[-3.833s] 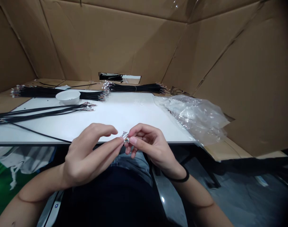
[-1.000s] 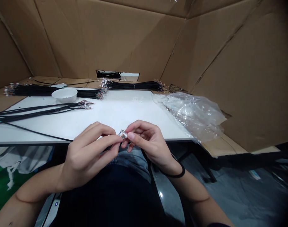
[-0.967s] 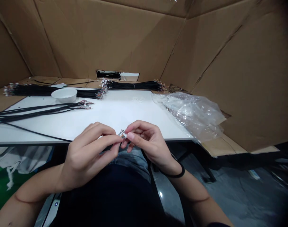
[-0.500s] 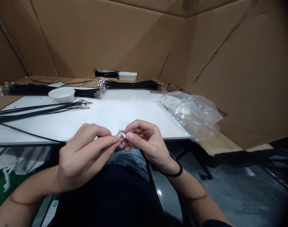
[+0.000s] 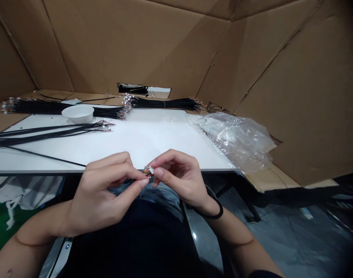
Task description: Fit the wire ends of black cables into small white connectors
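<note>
Both my hands are held together over the front edge of a white table (image 5: 141, 143), above my lap. My left hand (image 5: 107, 189) pinches a thin black cable with its fingertips. Its small connector (image 5: 148, 170), white with fine coloured wires, sits between those fingertips and my right hand (image 5: 178, 177). My right thumb and fingers pinch the same connector from the other side. Its finest details are too small to make out. A black band (image 5: 215, 213) circles my right wrist.
A white bowl (image 5: 78, 114) stands at the table's far left. Black cable bundles (image 5: 34, 106) (image 5: 162, 103) lie along the back, with loose cables (image 5: 49, 132) nearer. A crumpled plastic bag (image 5: 231, 141) lies at right. Cardboard walls (image 5: 130, 50) surround the table.
My hands stay together on the connector, with my fingers shifted around it and the connector turned slightly. The whole scene has drifted a little in view as my head moved.
</note>
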`<state>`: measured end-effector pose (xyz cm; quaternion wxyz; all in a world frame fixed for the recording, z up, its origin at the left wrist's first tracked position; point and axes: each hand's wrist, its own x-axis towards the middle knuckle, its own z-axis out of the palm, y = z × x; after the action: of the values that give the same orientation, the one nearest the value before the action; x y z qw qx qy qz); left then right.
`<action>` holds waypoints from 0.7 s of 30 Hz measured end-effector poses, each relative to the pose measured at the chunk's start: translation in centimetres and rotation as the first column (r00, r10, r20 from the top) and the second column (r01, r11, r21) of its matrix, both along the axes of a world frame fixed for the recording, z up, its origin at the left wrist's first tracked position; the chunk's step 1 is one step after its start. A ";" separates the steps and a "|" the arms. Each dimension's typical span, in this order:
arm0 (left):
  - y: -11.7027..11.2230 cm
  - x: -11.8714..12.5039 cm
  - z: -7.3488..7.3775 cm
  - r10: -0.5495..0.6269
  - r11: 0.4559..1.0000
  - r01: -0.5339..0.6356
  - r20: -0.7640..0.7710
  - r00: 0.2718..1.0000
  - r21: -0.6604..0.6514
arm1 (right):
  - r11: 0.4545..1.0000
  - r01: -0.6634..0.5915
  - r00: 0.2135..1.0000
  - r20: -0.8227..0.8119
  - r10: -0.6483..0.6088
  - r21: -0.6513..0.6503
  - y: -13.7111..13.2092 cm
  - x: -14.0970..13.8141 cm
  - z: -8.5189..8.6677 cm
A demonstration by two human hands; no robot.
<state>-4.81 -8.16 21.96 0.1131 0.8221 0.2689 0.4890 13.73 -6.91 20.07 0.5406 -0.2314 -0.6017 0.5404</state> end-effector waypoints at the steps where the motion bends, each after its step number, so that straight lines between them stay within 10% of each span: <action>1: 0.0 0.0 0.1 -0.002 1.000 0.003 0.001 1.000 -0.024 | 1.000 -0.011 1.000 -0.003 0.011 -0.008 0.0 0.0 0.0; 9: 0.0 0.1 0.4 0.024 0.994 -0.022 0.017 1.000 -0.111 | 0.995 -0.093 0.993 -0.076 0.089 -0.046 0.4 -0.2 0.0; 21: 0.2 0.0 0.3 0.014 0.997 -0.012 0.026 1.000 -0.081 | 0.993 0.101 0.994 0.039 -0.104 0.067 -0.1 -0.3 -0.2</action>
<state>-4.77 -7.99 22.29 0.1463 0.8085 0.2923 0.4894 13.45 -7.05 19.89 0.5621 -0.2554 -0.6177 0.4871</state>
